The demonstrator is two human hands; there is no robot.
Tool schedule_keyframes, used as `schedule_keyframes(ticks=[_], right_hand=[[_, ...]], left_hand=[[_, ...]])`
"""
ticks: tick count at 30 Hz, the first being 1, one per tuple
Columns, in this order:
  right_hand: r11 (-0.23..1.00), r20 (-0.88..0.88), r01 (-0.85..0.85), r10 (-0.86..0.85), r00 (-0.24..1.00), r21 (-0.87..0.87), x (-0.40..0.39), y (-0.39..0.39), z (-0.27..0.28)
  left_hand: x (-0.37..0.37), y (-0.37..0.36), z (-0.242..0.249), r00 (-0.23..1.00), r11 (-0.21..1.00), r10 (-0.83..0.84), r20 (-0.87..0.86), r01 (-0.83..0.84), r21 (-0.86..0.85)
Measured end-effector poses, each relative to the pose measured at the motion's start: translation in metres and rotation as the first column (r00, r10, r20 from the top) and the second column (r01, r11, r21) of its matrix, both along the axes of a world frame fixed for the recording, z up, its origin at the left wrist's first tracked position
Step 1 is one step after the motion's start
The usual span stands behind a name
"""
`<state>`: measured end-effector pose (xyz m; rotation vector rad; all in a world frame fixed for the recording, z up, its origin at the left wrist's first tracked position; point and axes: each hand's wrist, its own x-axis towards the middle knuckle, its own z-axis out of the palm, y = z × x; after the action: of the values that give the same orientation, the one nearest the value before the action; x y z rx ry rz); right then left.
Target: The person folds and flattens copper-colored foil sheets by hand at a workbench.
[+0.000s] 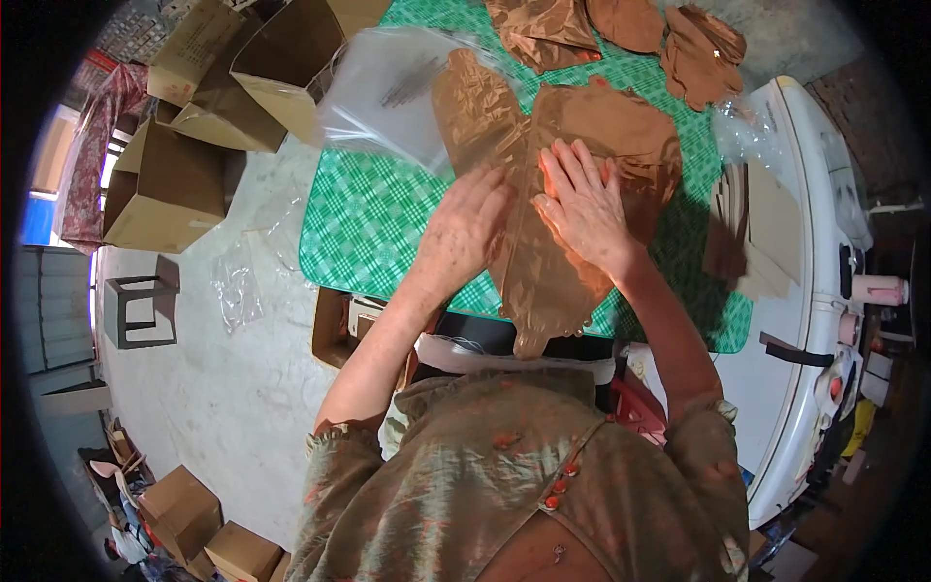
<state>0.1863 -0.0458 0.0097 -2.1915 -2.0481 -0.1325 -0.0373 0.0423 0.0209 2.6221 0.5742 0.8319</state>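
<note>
A large shiny copper-brown foil sheet [558, 281] with a scalloped edge lies on the green checked tabletop [364, 213], its lower tip past the table's front edge. My right hand [589, 204] lies flat on the foil with its fingers stretched out. At the foil's left side rests my left hand [465, 225]; its fingers are bent and their tips are partly hidden, so I cannot make out whether they hold anything. Just beyond my left hand is a crumpled part of brown foil [477, 107], beside a stack of clear plastic bags [398, 97].
More brown foil pieces [543, 34] lie at the table's far edge. Cardboard pieces [761, 228] sit on the right, by a white appliance [810, 291]. Open cardboard boxes [175, 189] stand on the left, near a small grey stool [143, 310] on the floor.
</note>
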Motion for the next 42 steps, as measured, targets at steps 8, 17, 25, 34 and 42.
schedule_keyframes(ticks=[8,17,25,34,42], right_hand=[[1.0,0.025,0.001,-0.001,1.0,0.007,-0.001,0.001,0.0],[0.998,-0.009,-0.013,0.014,1.0,0.057,-0.002,-0.002,-0.009],[0.996,-0.066,0.015,-0.009,0.998,0.087,0.003,-0.005,-0.001],[0.992,-0.035,0.127,-0.126,0.991,0.022,0.016,-0.009,0.017],[0.995,-0.116,0.1,-0.103,0.988,-0.03,0.014,0.019,0.008]], left_hand=[[0.0,0.001,-0.004,1.0,1.0,0.007,-0.001,-0.007,-0.002],[0.001,0.0,-0.003,1.0,1.0,-0.006,-0.016,0.006,0.012],[0.0,-0.001,-0.006,1.0,1.0,0.012,-0.015,-0.012,0.016],[0.001,-0.001,-0.003,0.999,0.999,0.008,-0.036,-0.006,0.047],[0.003,-0.003,0.003,0.999,0.997,0.011,-0.036,-0.008,0.072]])
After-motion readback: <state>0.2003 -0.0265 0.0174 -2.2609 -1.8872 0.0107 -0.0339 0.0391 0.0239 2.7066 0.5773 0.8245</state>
